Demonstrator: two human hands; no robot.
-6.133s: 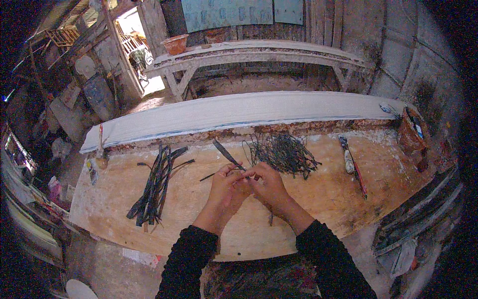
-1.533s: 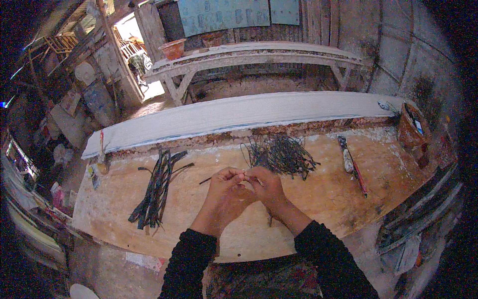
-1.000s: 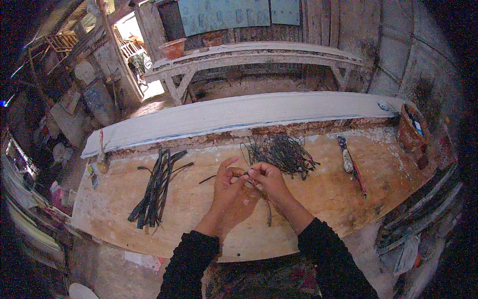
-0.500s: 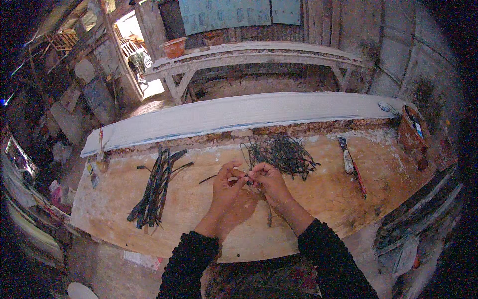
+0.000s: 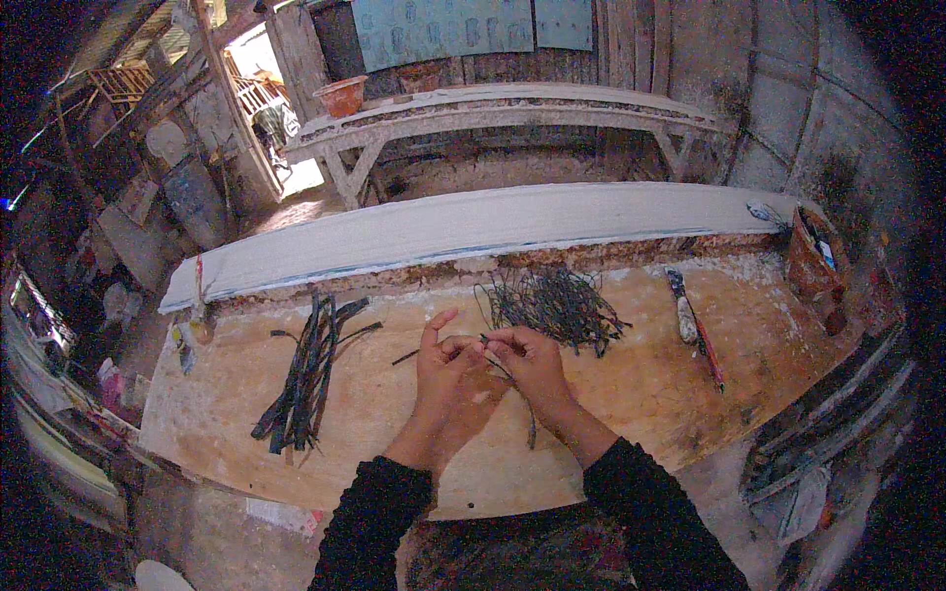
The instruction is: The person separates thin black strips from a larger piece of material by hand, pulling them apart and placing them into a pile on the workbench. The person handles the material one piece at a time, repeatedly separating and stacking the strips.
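Observation:
Over the middle of the wooden board, my left hand (image 5: 448,369) and my right hand (image 5: 532,366) meet at the fingertips. Both pinch a thin black strip (image 5: 498,366), part of it hidden by the fingers. My left index finger is raised off the pinch. A dark tail of strip (image 5: 532,433) hangs below my right hand, and a short dark piece (image 5: 405,357) shows left of my left hand. Just beyond my right hand lies a tangled heap of thin black strips (image 5: 557,305). To the left is a bundle of wider flat black strips (image 5: 307,379).
The wooden board (image 5: 217,414) carries a knife-like tool with a pale-wrapped handle (image 5: 687,320) and a red pen (image 5: 709,355) at right. A long white plank (image 5: 473,229) runs behind. At its right end stands a brown container (image 5: 818,256); a brush (image 5: 198,295) stands far left.
My left index finger has lifted and straightened. The fingers of both hands have shifted slightly around the strip, which now shows below the pinch.

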